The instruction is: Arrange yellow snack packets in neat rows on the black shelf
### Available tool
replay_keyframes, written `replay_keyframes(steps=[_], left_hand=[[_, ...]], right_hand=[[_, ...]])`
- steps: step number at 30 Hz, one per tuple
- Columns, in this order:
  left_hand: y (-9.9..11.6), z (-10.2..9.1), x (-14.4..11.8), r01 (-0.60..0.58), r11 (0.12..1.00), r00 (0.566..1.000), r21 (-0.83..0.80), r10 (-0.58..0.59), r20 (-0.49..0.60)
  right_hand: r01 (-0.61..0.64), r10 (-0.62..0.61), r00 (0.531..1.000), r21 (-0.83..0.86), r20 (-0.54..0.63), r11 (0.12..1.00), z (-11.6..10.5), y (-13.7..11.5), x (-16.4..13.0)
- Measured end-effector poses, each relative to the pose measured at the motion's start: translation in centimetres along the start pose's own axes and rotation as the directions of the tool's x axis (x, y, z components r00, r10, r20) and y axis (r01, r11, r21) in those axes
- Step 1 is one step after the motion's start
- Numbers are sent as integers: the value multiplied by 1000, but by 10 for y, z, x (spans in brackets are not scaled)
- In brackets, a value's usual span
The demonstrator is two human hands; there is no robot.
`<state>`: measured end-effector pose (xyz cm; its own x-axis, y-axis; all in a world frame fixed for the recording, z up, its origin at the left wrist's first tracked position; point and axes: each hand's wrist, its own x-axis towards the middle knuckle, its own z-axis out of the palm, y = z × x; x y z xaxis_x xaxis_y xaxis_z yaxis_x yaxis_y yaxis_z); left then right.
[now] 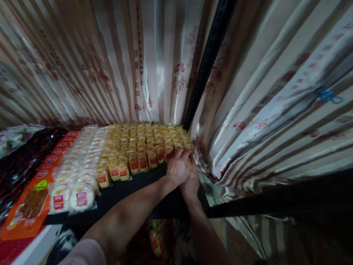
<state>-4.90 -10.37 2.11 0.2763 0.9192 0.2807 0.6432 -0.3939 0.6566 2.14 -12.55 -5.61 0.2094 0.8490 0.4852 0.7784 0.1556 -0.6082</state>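
Note:
Both my hands reach together to the right front corner of a block of small yellow snack packs (140, 146) with red labels, laid in rows on a dark shelf (128, 189). My left hand (177, 168) lies over my right hand (191, 180), fingers curled at the end packs (184, 145). What the fingers grip is hidden by the hands themselves.
Left of the yellow packs lie rows of white round cakes in clear wrap (75, 179), then orange snack bags (30, 205) and dark glossy bags (8, 173). Striped satin curtains (120, 63) hang behind and to the right, with a black pole (212, 50) between them.

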Motion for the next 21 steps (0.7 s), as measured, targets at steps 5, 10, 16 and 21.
replay_keyframes(steps=[5,10,16,21], left_hand=[[-3,2,0,-11,1000,1000,15,11,28],[-6,0,0,1,1000,998,16,-2,56],[-7,-6,-16,21,1000,1000,-15,-21,13],[-3,-17,-55,78,991,996,-104,-82,-34]], right_hand=[[12,-12,1000,-30,0,999,4,3,1],[67,-68,998,-92,-15,994,4,6,1],[-24,19,998,-80,-64,997,2,7,-1],[-2,3,999,26,-35,1000,-12,-5,3]])
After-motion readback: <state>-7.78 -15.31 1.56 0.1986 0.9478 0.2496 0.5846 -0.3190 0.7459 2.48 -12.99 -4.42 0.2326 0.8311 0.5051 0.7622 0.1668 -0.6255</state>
